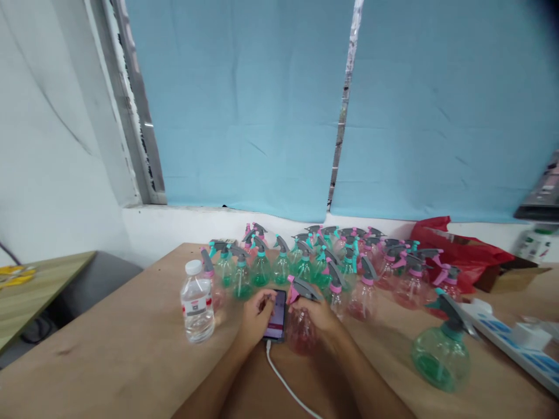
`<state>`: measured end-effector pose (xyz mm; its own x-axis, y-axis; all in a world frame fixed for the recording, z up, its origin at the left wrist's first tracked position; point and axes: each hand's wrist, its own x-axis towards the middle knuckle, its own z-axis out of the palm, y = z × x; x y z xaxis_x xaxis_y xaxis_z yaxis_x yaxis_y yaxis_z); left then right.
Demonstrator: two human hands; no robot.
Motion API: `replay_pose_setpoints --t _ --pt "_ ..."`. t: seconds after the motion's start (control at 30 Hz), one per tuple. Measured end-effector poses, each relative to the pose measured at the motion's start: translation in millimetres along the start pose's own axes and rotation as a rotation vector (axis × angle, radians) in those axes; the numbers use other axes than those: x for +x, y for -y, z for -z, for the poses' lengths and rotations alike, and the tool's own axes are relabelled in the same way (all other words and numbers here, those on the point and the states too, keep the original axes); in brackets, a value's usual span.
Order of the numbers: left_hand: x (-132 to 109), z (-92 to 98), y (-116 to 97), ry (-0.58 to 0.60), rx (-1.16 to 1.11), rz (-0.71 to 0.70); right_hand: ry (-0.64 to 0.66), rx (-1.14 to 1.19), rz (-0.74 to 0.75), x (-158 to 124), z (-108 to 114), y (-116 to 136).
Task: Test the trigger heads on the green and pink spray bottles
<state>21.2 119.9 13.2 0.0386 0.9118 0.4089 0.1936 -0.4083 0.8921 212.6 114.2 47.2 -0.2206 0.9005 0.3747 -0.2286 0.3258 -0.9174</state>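
My right hand (318, 309) is closed round the neck of a pink spray bottle (301, 336) with a grey and pink trigger head. The bottle is upright at the right side of a phone (276, 321), whose screen is lit. My left hand (257, 313) lies over the phone's left edge with its fingers curled; whether something small is between them is hidden. A white charging cable (279, 375) runs from the phone's lower end. Just beyond both hands stand several green spray bottles (261, 270) and pink spray bottles (363, 297), packed close together.
A clear water bottle (197, 308) with a white cap stands on the left. At the right are a lone green spray bottle (441, 355), a power strip (509, 340) and a red plastic bag (458, 250) beside an open cardboard box (509, 276). Blue curtains (248, 110) hang behind the wooden table (117, 361).
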Motion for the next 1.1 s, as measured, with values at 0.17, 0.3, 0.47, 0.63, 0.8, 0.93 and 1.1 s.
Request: replay_pose_setpoints --t 0.17,0.3,0.47,0.63,0.8,0.93,1.1 --pt "-1.4 0.2 -3.3 -0.005 -0.001 0.03 -0.013 -0.025 0.013 -1.8 -0.8 5.6" --pt "-1.8 1.0 -7.8 -0.004 -0.006 0.016 -0.011 -0.062 0.022 -1.5 -0.4 2.7" --pt "-4.0 0.7 -12.6 -0.006 -0.005 0.016 -0.011 -0.05 0.027 -1.5 0.4 -2.2" --pt "-5.3 0.4 -13.4 -0.008 -0.012 0.037 -0.023 0.016 0.024 -3.8 -1.9 2.4" --pt "-4.9 0.5 -9.7 -0.004 0.009 0.01 -0.059 0.031 -0.001 -3.2 -2.5 -1.9" --pt "-4.5 0.5 -7.6 0.009 0.027 0.009 -0.092 -0.029 -0.028 -1.8 -0.3 -12.8" --pt "-4.8 0.5 -4.1 0.012 0.031 -0.007 -0.092 0.008 -0.026 -2.6 -0.8 -10.8"
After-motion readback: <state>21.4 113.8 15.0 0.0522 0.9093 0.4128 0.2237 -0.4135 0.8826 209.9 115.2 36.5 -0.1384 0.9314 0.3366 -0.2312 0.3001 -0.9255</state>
